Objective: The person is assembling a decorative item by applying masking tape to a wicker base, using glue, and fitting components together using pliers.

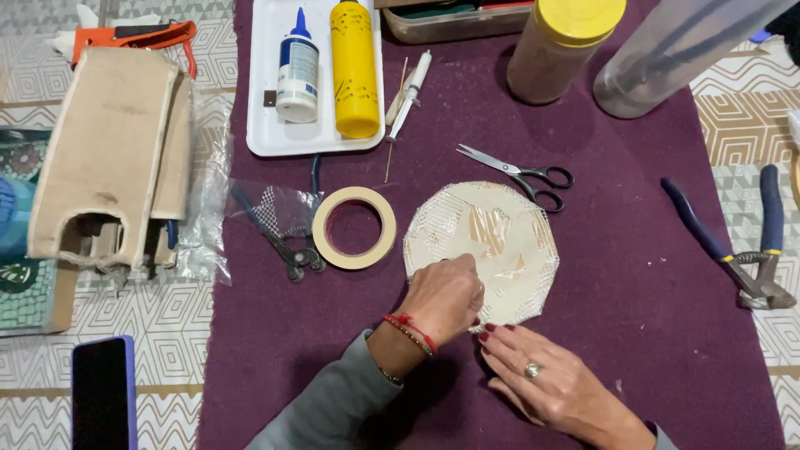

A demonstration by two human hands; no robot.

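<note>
A round, cream-coloured disc [500, 237] covered with white mesh lies on a purple cloth [658, 350]. My left hand [446, 296], with a grey sleeve and red bracelets at the wrist, is curled shut on the disc's near edge, fingers pinching the mesh there. My right hand [542, 383], wearing a ring, lies flat on the cloth just below. Its fingertips touch the disc's lower rim next to the left hand and hold nothing.
Masking tape roll [354, 227] and a plastic bag with mesh and small pliers [279, 225] lie left of the disc. Scissors [525, 173] sit above it, blue-handled pliers [742, 250] at right. A white tray [267, 137] holds glue bottles. Burlap bag [112, 158] and phone [104, 392] at left.
</note>
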